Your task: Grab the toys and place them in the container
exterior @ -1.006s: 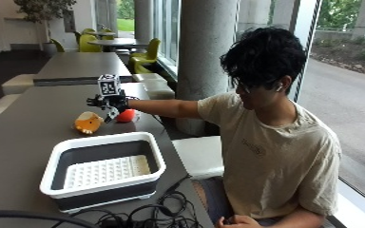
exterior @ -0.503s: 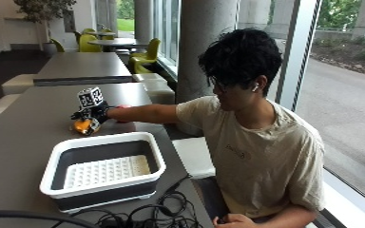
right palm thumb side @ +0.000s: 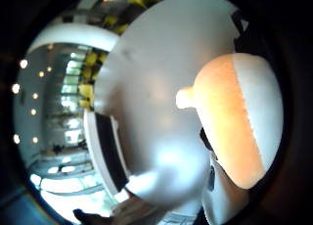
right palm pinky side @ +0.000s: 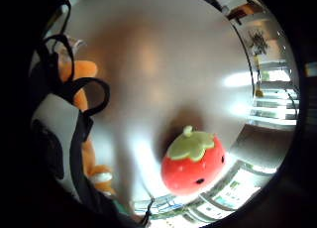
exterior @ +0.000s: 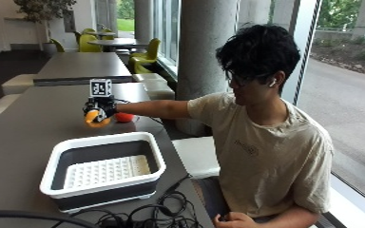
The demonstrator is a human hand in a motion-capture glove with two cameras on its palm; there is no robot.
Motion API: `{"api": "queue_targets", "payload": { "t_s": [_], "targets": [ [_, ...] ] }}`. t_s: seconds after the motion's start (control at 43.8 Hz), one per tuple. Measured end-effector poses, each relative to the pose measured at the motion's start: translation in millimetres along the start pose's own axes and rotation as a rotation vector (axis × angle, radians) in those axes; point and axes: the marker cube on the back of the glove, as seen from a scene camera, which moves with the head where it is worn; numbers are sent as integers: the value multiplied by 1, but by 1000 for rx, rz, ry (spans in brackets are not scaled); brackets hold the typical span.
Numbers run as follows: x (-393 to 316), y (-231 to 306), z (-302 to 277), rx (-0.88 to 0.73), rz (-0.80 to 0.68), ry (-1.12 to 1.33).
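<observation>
1. Outside view: my right hand (exterior: 100, 110) curls round the orange plush toy (exterior: 94, 119), lifted off the tabletop (exterior: 24, 133), arm stretched out. Container (exterior: 103, 170) nearer me; strawberry toy (exterior: 125, 117) just beside hand.
2. Little-finger palm view: strawberry (right palm pinky side: 193, 161) lies alone on tabletop. Looks soft and light; grab round the body.
3. Thumb palm view: orange-and-white plush (right palm thumb side: 239, 117) close against palm, squashy, unlikely to slip.
</observation>
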Motion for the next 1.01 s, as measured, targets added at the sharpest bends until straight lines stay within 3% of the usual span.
{"api": "queue_targets", "payload": {
  "t_s": [0.137, 0.251, 0.32, 0.434, 0.48, 0.571, 0.709, 0.891, 1.006],
  "targets": [
    [-26, 21, -32, 69, -151, -18],
    [-7, 49, -71, 124, -238, 12],
    [-38, 77, -94, 151, -213, -18],
    [-110, 103, -118, 172, -402, -45],
    [-133, 109, -122, 175, -419, -46],
    [-162, 119, -124, 173, -317, -23],
    [-223, 119, -118, 145, -588, -67],
    [-297, 125, -106, 100, -689, -36],
    [-322, 124, -99, 58, -671, -16]
  ]
}}
